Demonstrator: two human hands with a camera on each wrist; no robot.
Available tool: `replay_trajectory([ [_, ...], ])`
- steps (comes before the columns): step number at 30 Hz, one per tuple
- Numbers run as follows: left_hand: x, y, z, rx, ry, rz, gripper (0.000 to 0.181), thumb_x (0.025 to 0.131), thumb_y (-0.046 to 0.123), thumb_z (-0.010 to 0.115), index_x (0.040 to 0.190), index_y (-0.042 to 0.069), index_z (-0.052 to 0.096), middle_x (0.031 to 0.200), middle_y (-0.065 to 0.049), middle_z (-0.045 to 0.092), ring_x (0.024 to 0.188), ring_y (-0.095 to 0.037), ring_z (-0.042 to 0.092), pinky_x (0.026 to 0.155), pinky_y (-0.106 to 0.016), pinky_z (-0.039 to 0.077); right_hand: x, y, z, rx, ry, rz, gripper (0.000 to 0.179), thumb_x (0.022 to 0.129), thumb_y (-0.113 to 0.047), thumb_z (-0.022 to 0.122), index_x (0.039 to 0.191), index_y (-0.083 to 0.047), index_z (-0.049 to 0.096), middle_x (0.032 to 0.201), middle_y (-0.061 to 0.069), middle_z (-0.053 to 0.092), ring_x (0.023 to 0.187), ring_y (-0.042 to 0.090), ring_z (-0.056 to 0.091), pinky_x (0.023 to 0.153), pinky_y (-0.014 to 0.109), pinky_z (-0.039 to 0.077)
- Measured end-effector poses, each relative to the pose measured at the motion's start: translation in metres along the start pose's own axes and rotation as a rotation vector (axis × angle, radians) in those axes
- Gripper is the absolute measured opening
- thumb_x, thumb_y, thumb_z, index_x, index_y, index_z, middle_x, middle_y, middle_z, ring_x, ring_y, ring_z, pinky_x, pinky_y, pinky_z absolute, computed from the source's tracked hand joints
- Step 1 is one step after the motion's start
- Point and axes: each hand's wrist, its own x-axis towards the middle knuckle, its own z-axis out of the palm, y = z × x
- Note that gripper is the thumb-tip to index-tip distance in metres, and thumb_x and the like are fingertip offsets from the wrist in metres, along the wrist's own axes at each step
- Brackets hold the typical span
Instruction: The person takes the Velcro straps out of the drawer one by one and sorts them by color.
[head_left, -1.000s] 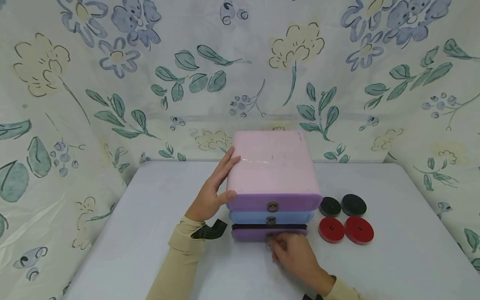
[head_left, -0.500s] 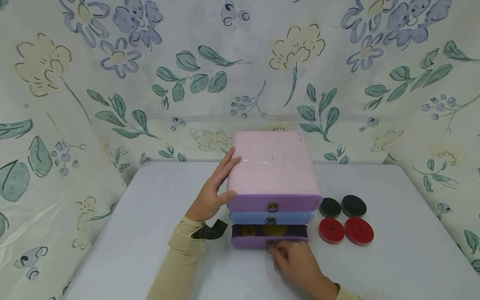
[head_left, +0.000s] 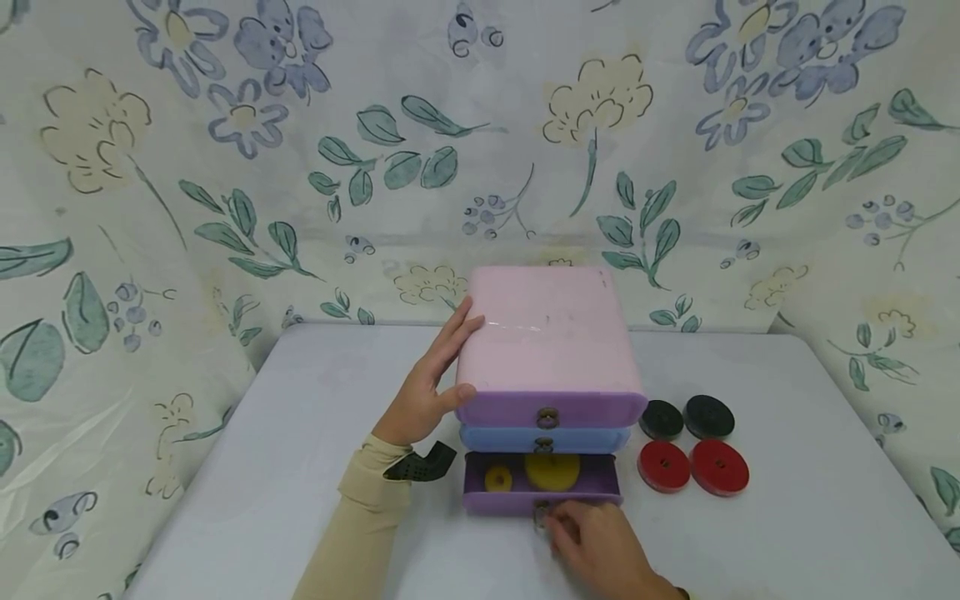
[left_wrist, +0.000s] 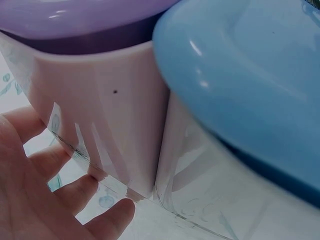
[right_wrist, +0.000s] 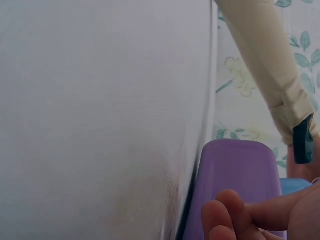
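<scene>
A small chest of drawers with a pink top (head_left: 551,333) stands on the table. Its top drawer front is purple, the middle one blue (head_left: 585,439), and the bottom purple drawer (head_left: 502,503) is pulled out. Inside that drawer lie a small yellow ring (head_left: 498,478) and a larger yellow disc (head_left: 552,472). My left hand (head_left: 423,396) rests along the chest's left side, fingers straight and thumb near the front corner. With my right hand (head_left: 600,546) I pinch the metal ring pull (head_left: 541,515) of the bottom drawer. In the right wrist view, curled fingertips (right_wrist: 230,200) cover part of the purple drawer front (right_wrist: 242,165).
To the right of the chest, two black discs (head_left: 708,417) and two red discs (head_left: 720,467) lie on the white table (head_left: 810,500). A flower-patterned cloth (head_left: 517,125) hangs behind and at both sides.
The bottom drawer has slid out toward me from nearly closed, and the yellow pieces inside have come into view. My right hand moved toward me with its pull; my left hand stayed in place.
</scene>
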Motion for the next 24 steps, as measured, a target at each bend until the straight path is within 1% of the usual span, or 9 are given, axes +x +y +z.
replay_trajectory([
  [3,0.000,0.000,0.000,0.000,0.000,-0.002,0.089,0.094,0.068,0.053,0.158,0.010,0.033,0.169,-0.002,0.006,0.155,-0.023,0.005,0.122,-0.043,0.018,-0.003,0.000,0.002,0.024,-0.009,-0.001,0.012,0.097,-0.019,0.068,0.089,-0.011,0.071,0.065,-0.019,0.059,0.056,-0.005,0.049,0.050,0.018,0.044],
  [8,0.000,0.001,0.000,-0.001,0.001,-0.007,0.088,0.093,0.068,0.053,0.158,0.011,0.033,0.169,-0.001,0.006,0.155,-0.022,0.005,0.122,-0.042,0.018,-0.006,-0.001,0.003,0.056,-0.036,0.027,0.012,0.097,-0.021,0.068,0.090,-0.011,0.071,0.065,-0.019,0.060,0.056,-0.004,0.050,0.052,0.019,0.044],
  [11,0.000,0.002,0.000,0.003,0.000,-0.011,0.088,0.093,0.069,0.053,0.158,0.013,0.033,0.169,-0.001,0.006,0.155,-0.022,0.006,0.122,-0.043,0.019,-0.008,-0.003,0.003,0.054,-0.047,0.040,0.013,0.096,-0.022,0.069,0.091,-0.010,0.071,0.065,-0.019,0.060,0.057,-0.003,0.050,0.054,0.020,0.045],
  [19,0.000,0.000,0.000,0.005,-0.002,-0.007,0.089,0.093,0.069,0.053,0.158,0.012,0.033,0.169,-0.001,0.006,0.154,-0.022,0.006,0.122,-0.046,0.019,-0.014,-0.009,0.007,0.052,-0.067,0.131,0.016,0.095,-0.023,0.069,0.088,-0.008,0.072,0.061,-0.016,0.058,0.054,-0.001,0.050,0.054,0.021,0.047],
  [22,0.000,-0.001,0.000,0.003,-0.001,-0.004,0.089,0.093,0.069,0.053,0.158,0.011,0.033,0.169,-0.001,0.006,0.155,-0.022,0.006,0.122,-0.046,0.019,-0.016,-0.010,0.009,0.036,-0.061,0.142,0.017,0.095,-0.023,0.069,0.086,-0.009,0.072,0.060,-0.016,0.057,0.053,0.000,0.049,0.054,0.021,0.046],
  [24,0.000,-0.001,0.000,0.001,-0.001,-0.004,0.089,0.094,0.068,0.053,0.158,0.011,0.033,0.169,-0.001,0.006,0.155,-0.022,0.006,0.122,-0.048,0.018,-0.018,-0.011,0.010,0.025,-0.054,0.133,0.017,0.094,-0.023,0.070,0.084,-0.010,0.072,0.060,-0.016,0.056,0.053,-0.001,0.048,0.053,0.021,0.046],
])
